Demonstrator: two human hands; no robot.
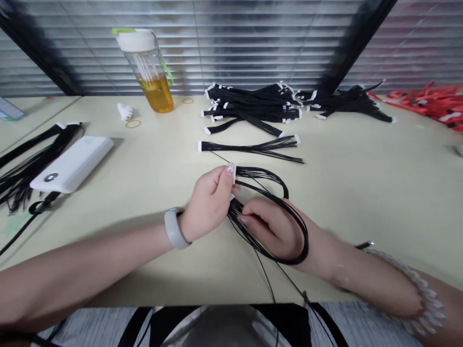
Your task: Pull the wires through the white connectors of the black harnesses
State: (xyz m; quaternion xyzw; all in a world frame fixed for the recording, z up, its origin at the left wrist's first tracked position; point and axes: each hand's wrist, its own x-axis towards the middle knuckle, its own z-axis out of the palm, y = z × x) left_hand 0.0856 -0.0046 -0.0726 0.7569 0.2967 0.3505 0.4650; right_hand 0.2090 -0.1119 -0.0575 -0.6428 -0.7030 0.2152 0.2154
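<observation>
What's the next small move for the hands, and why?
Probably shift the right hand slightly toward the lower white end piece to steady it: the left hand pinches the upper white connector, black wires loop across the right hand, and the lower piece sits just below that pinch, partly hidden.

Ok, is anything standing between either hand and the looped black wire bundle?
Nothing visible. The left hand pinches a white connector at the end of the black wire bundle. The wires loop across the right hand; whether its fingertips grip them is unclear.
</observation>
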